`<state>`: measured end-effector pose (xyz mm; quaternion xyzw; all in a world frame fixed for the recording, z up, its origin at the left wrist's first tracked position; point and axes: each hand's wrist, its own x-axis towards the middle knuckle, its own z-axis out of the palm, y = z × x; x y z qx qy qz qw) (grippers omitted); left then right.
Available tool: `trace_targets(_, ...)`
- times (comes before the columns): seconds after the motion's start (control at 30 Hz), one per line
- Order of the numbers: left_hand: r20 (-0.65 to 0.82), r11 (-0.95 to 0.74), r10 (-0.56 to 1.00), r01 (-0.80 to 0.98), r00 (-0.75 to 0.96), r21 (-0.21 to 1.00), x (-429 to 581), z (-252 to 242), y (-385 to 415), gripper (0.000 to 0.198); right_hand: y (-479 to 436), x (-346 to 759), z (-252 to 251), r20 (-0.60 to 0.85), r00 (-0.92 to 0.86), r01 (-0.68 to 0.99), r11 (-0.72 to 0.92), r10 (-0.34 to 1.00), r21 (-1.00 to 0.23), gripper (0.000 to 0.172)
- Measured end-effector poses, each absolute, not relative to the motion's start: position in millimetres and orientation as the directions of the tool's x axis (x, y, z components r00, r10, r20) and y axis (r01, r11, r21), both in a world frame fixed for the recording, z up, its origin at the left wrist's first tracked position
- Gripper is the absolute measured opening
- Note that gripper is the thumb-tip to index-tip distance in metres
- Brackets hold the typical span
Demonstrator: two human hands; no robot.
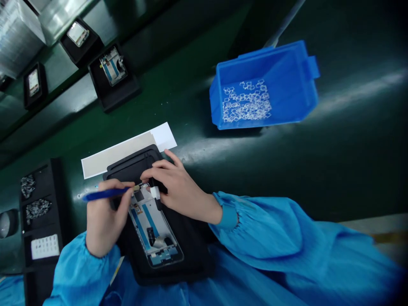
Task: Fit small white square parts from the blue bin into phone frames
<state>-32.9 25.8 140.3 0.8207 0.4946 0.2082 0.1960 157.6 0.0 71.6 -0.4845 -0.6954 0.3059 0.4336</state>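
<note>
An opened phone frame [155, 231], with blue strips and a flex cable inside, lies in a black tray [194, 259] in front of me. My left hand [106, 219] pinches a blue pen-like tool [103, 194], its pale tip at the phone's upper end. Over that same end is my right hand [177, 185], fingertips at the frame's top edge. A slim black tool with a white band [155, 192], which looks like tweezers, is tucked in the right hand; its far prongs point away from me. The fingers partly cover the top corner of the phone.
A blue bin [264, 85] with many small white frames stands at the back right. Behind the tray lies a white-and-beige strip sheet [121, 155]. A compartmented black tray [40, 225] with small parts is at left. More phone trays [111, 78] stand at the upper left.
</note>
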Motion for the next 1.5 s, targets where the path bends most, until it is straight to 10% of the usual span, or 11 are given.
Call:
trace_targets(0.17,0.381,-0.362,0.922,0.491,0.065,0.792,-59.0,140.3,27.0,0.011,0.1,156.4,75.8,0.291,-0.155,0.430,0.330,0.944,-0.841,0.024)
trace_targets(0.43,0.227,-0.702,0.700,0.711,0.677,0.047,-66.1,117.2,6.5,0.031,-0.2,151.6,72.0,0.327,-0.121,0.466,0.345,0.937,-0.815,0.016)
trace_targets(0.63,0.166,-0.732,0.639,0.660,0.751,-0.169,-59.4,113.3,12.4,0.034,-0.5,151.1,71.3,0.360,-0.110,0.463,0.368,0.926,-0.806,0.019)
trace_targets(0.93,0.297,-0.685,0.723,0.704,0.624,0.188,-68.5,106.2,8.1,0.030,-3.9,160.6,87.6,0.193,0.023,0.250,0.181,0.981,-0.951,0.025)
trace_targets(1.5,0.412,-0.702,0.681,0.701,0.606,0.129,-70.7,90.8,-9.9,0.022,-1.6,152.4,94.0,0.211,-0.081,0.447,0.225,0.974,-0.866,0.015)
